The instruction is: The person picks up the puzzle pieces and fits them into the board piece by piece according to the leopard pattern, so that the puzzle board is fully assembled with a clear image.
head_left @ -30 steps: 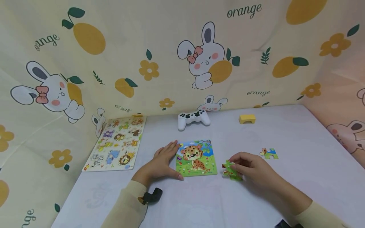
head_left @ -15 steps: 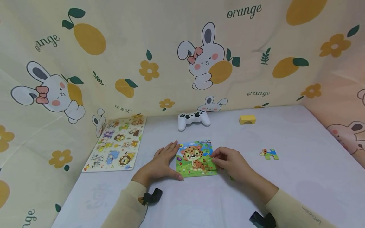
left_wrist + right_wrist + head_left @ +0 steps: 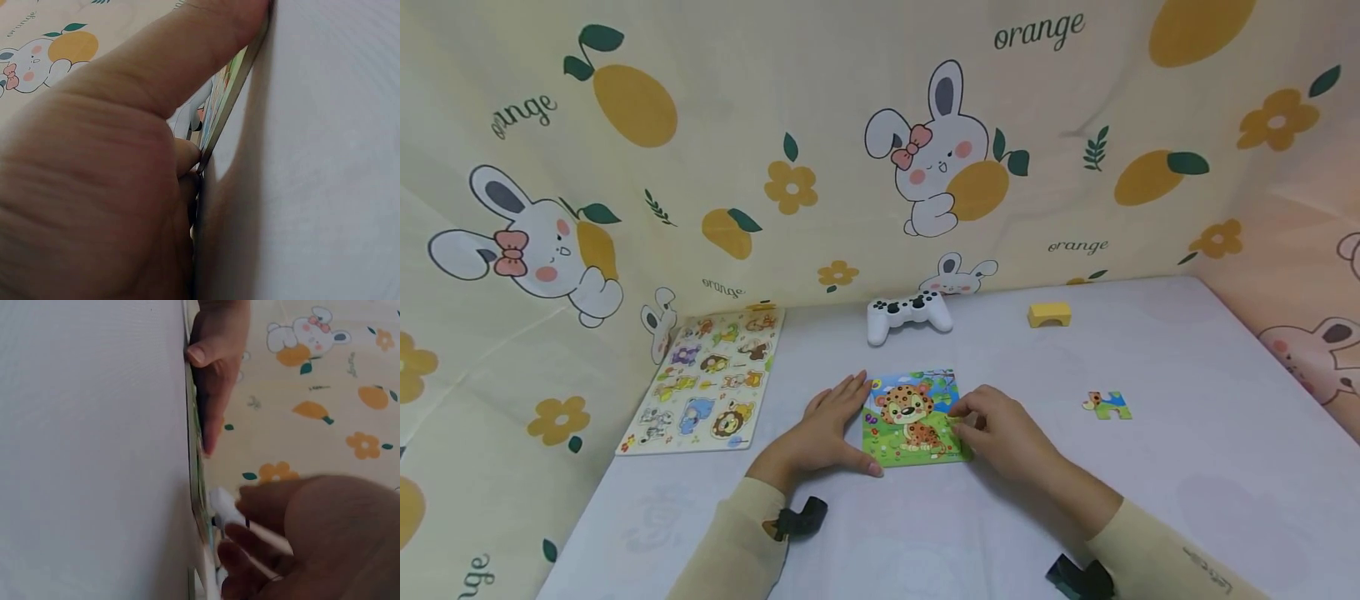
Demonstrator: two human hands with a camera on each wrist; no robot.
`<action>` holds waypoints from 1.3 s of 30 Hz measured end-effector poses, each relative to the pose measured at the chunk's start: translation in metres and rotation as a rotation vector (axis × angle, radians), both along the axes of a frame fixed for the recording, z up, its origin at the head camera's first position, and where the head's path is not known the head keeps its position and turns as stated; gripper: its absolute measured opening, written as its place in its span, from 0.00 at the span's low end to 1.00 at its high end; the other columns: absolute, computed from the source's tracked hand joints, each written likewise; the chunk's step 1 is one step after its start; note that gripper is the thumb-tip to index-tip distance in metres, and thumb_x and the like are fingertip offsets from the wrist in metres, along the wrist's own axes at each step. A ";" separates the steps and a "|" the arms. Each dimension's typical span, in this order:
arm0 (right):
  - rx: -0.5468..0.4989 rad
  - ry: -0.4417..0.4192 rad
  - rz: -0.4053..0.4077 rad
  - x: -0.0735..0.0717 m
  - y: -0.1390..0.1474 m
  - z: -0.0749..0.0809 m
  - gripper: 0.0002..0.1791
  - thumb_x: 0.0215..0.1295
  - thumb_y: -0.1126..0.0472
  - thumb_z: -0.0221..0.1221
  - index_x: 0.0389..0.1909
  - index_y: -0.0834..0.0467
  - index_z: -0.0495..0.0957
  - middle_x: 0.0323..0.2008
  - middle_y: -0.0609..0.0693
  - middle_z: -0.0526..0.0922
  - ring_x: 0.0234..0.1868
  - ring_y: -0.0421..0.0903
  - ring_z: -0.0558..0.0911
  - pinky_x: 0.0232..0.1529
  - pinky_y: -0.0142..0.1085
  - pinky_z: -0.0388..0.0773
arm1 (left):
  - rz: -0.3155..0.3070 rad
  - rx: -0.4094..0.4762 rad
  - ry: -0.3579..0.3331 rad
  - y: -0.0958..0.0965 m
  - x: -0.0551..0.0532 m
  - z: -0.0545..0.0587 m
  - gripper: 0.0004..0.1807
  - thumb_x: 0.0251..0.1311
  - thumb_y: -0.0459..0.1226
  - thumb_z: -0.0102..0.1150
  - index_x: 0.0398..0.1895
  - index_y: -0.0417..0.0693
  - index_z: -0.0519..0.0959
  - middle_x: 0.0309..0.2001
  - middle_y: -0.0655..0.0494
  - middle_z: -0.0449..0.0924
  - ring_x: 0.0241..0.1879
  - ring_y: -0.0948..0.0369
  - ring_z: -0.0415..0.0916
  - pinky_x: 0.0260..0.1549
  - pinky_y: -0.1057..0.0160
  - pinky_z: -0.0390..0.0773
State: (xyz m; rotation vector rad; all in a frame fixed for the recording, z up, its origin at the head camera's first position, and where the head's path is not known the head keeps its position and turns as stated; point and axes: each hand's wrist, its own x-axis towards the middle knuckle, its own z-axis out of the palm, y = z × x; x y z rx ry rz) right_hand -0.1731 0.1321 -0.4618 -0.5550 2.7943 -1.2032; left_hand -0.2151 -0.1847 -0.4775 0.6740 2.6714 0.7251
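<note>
In the head view a square jigsaw puzzle (image 3: 910, 429) with a spotted cub picture lies flat on the table. My left hand (image 3: 829, 425) rests along its left side, fingers spread and thumb at the lower corner. My right hand (image 3: 1003, 429) is at the puzzle's right edge, bent fingertips over the green part. In the right wrist view a gap shows between the thumb (image 3: 269, 503) and bent fingers (image 3: 250, 547); whether they hold a piece is unclear. A loose puzzle piece (image 3: 1107, 406) with blue, green and orange lies farther right.
A white game controller (image 3: 908, 313) stands behind the puzzle. At the back right sits a yellow arch block (image 3: 1049, 314). An animal picture board (image 3: 707, 383) lies at the left. Patterned cloth walls (image 3: 842, 150) enclose the white table (image 3: 880, 542).
My right hand has carried a green puzzle piece left from the table to the puzzle's right side, then shifted slightly there. My left hand stays in place.
</note>
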 end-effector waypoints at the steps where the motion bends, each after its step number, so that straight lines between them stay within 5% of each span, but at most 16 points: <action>1: 0.043 0.041 0.043 0.001 0.000 0.001 0.08 0.72 0.64 0.70 0.49 0.57 0.89 0.47 0.47 0.85 0.47 0.50 0.82 0.50 0.48 0.83 | 0.001 -0.001 0.002 0.000 0.000 0.000 0.78 0.41 0.68 0.85 0.90 0.50 0.50 0.89 0.60 0.37 0.86 0.57 0.31 0.81 0.46 0.32; 4: 0.192 0.154 0.191 0.006 -0.002 0.005 0.12 0.73 0.63 0.70 0.54 0.59 0.90 0.55 0.51 0.87 0.59 0.56 0.82 0.63 0.55 0.79 | 0.005 -0.006 0.005 0.000 0.001 0.001 0.78 0.41 0.68 0.85 0.90 0.49 0.50 0.89 0.60 0.37 0.86 0.57 0.31 0.81 0.46 0.32; 7: 0.315 0.207 0.318 0.012 -0.004 0.009 0.18 0.74 0.59 0.70 0.60 0.63 0.88 0.62 0.55 0.86 0.65 0.59 0.81 0.67 0.57 0.77 | 0.007 -0.005 0.003 0.000 0.002 0.001 0.78 0.41 0.68 0.85 0.90 0.50 0.50 0.89 0.60 0.37 0.86 0.58 0.31 0.81 0.47 0.32; 15: 0.455 0.246 0.405 0.021 -0.005 0.015 0.28 0.73 0.55 0.72 0.68 0.66 0.83 0.71 0.59 0.80 0.70 0.58 0.79 0.68 0.59 0.75 | 0.003 0.001 -0.002 0.000 0.003 0.003 0.78 0.42 0.67 0.85 0.90 0.49 0.49 0.89 0.59 0.37 0.86 0.57 0.30 0.81 0.47 0.32; 31: 0.486 0.135 0.428 0.024 -0.002 0.015 0.35 0.73 0.51 0.72 0.74 0.65 0.78 0.77 0.58 0.73 0.77 0.60 0.71 0.73 0.60 0.70 | -0.001 -0.006 0.008 0.000 0.002 0.001 0.77 0.43 0.68 0.84 0.90 0.50 0.50 0.89 0.60 0.37 0.86 0.58 0.31 0.81 0.46 0.32; 39: 0.263 -0.065 0.423 0.019 0.011 0.017 0.35 0.76 0.47 0.69 0.78 0.55 0.76 0.80 0.52 0.69 0.81 0.57 0.64 0.76 0.60 0.64 | 0.010 -0.007 0.007 0.001 0.004 0.002 0.77 0.43 0.68 0.84 0.90 0.51 0.50 0.89 0.61 0.36 0.86 0.59 0.31 0.81 0.47 0.33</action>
